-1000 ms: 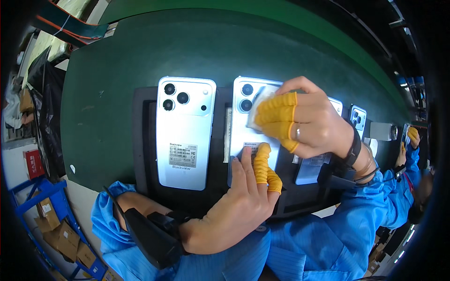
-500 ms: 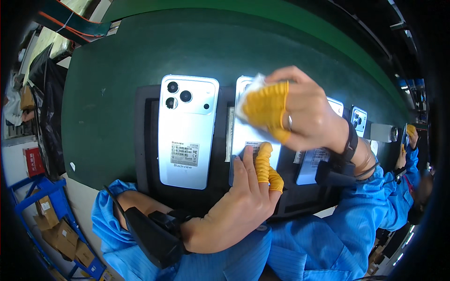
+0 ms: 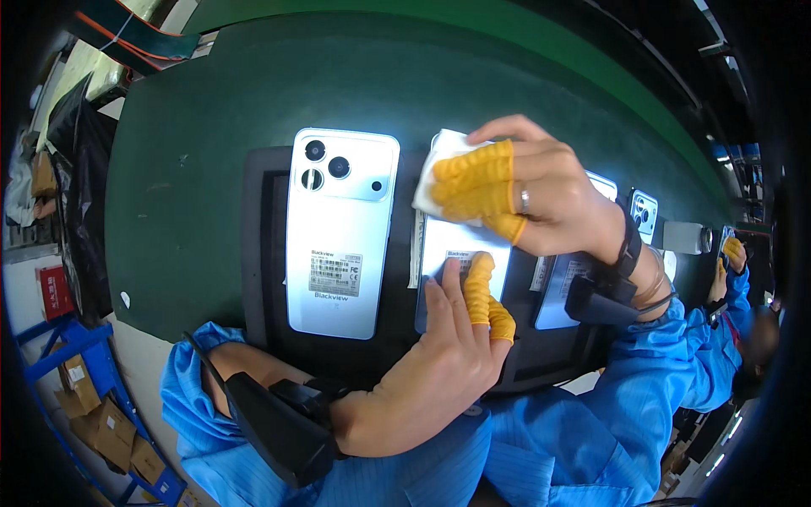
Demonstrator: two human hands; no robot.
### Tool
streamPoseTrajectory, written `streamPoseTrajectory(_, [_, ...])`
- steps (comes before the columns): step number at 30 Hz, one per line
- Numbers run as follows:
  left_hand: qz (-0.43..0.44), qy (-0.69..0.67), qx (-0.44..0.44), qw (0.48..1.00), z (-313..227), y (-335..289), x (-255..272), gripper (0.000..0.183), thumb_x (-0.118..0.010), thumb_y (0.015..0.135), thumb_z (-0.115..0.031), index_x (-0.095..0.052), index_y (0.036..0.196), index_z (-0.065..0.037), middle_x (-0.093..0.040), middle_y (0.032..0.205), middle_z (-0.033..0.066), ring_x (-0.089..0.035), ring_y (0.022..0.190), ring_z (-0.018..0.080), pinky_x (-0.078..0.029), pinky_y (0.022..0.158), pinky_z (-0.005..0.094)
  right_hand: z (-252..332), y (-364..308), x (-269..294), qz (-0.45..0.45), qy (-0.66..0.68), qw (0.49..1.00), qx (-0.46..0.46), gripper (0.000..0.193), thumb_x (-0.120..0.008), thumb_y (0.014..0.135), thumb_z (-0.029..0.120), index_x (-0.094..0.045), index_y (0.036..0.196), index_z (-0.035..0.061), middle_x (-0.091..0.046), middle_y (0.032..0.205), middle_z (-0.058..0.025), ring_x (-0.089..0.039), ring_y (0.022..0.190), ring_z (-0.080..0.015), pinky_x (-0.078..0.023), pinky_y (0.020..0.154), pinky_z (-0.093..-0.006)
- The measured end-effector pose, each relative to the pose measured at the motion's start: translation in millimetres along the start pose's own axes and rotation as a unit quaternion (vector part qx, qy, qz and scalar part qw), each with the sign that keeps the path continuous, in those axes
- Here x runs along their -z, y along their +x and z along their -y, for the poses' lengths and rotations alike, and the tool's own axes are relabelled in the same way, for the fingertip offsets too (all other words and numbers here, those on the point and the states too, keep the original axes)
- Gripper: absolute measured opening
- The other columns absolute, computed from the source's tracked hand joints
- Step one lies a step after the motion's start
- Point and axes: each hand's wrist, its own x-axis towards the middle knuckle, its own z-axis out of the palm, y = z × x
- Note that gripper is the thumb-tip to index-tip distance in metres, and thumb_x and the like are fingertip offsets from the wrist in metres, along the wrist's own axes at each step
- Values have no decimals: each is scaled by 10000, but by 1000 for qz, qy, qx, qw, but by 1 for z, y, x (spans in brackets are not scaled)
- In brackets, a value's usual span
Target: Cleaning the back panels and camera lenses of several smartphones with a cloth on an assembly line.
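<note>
Head view: can't see most of the top of middle phone (image 3: pixel 446 233), under white cloth (image 3: pixel 427 193) and right hand (image 3: pixel 553 194). Lies longways on black tray (image 3: pixel 399 287), pointing away. Clamps cloth in right fingers; rests left hand (image 3: pixel 452 359) low on phone, with fingers parted.

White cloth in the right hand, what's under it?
Under the white cloth lies the upper part of a pale blue phone. Its lower part shows, partly under the left hand; details beneath the cloth are hidden.
</note>
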Motion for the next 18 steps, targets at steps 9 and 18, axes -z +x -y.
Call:
streamPoseTrajectory(9, [-9,14,-3,1000,0,-1,1,188,-626,829,-219,-613,850,-33,-659,866,222,-617,1005,415,-510,858,436,16,-9,19,-113,-166,975,-89,215,-646,705,-31,-676,907,38,-678,909,-99,-645,860,-255,-462,852,-396])
streamPoseTrajectory(18, [-22,18,4,1000,-2,2,1,233,-641,826,-252,-629,901,-31,-659,864,213,-631,973,401,-514,856,425,50,-10,-24,-55,-385,921,-14,149,-672,649,69,-645,783,10,-652,827,-114,-614,758,-211,-499,796,-363])
